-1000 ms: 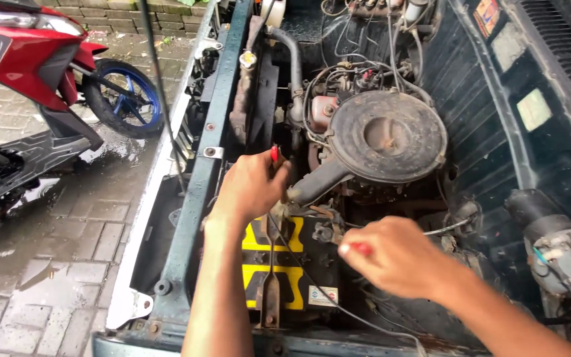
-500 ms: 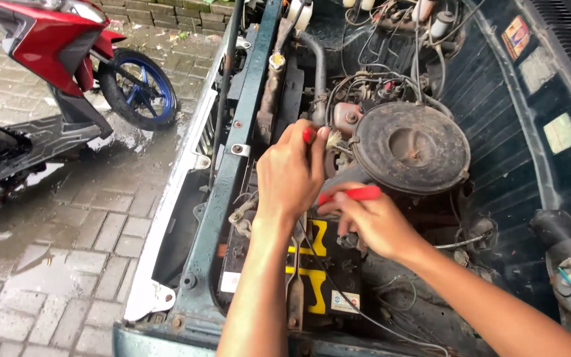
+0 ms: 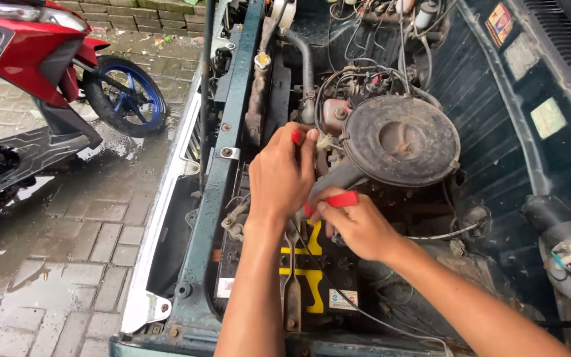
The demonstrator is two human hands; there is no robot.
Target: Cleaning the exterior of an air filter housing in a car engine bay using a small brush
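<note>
Left hand (image 3: 284, 173) clamps red-tipped tool (image 3: 297, 137); right hand (image 3: 358, 225) pinches red handle (image 3: 333, 200) at air cleaner's (image 3: 401, 140) seven o'clock. Air cleaner in place.

Over the open engine bay, the left hand (image 3: 284, 173) closes on a small red-tipped tool (image 3: 297, 137) beside the round, dusty air cleaner (image 3: 401, 141), while the right hand (image 3: 358, 225) grips a red-handled tool (image 3: 334, 200) just under the cleaner's snout. Below both hands sits a black battery (image 3: 312, 277) with yellow markings, crossed by a metal hold-down bar (image 3: 292, 291). To the left, a red motorcycle (image 3: 41, 59) with a blue wheel rim stands on wet paving bricks (image 3: 61, 264); what the tool tips touch seems hidden by the fingers.
</note>
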